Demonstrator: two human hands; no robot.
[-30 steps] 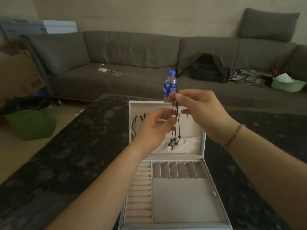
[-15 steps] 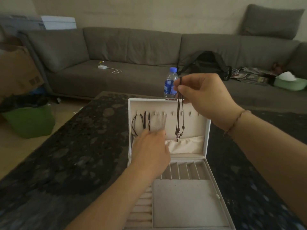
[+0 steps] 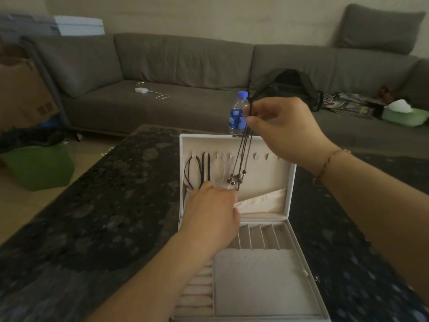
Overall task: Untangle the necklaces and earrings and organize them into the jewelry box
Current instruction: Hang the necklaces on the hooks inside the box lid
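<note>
The right hand [image 3: 282, 129] is raised above the far edge of the jewelry box [image 3: 253, 284], its thumb and fingertips pinching the top of one bunch of dark cord necklaces [image 3: 242, 156]. The cords hang straight down in front of the upright lid [image 3: 287, 173] and end in a small cluster of beads and pendants; how many separate cords are in the bunch cannot be told. A thin bracelet [image 3: 329, 160] circles the right wrist.

The left hand [image 3: 210, 214] is lower, at the foot of the lid, knuckles toward the camera and fingers curled toward the cream pocket [image 3: 262, 202]; whether it pinches anything cannot be told. Just beyond its fingertips, two dark cord necklaces [image 3: 197, 169] hang from hooks at the left of the lid, and beside them something pale and translucent, too faint to name.

The one box lies open on the dark mottled worktop [image 3: 92, 205]. Its tray shows a row of narrow slots, a flat dotted pad, and ring rolls along the left.

One water bottle [image 3: 237, 115] with a blue cap and label stands behind the lid. Further off, a grey sofa [image 3: 181, 73] carries one white charger [image 3: 142, 90], one black bag [image 3: 292, 86], some magazines [image 3: 352, 105] and one green tissue box [image 3: 405, 113]. One green bin [image 3: 37, 166] sits on the floor at left.
</note>
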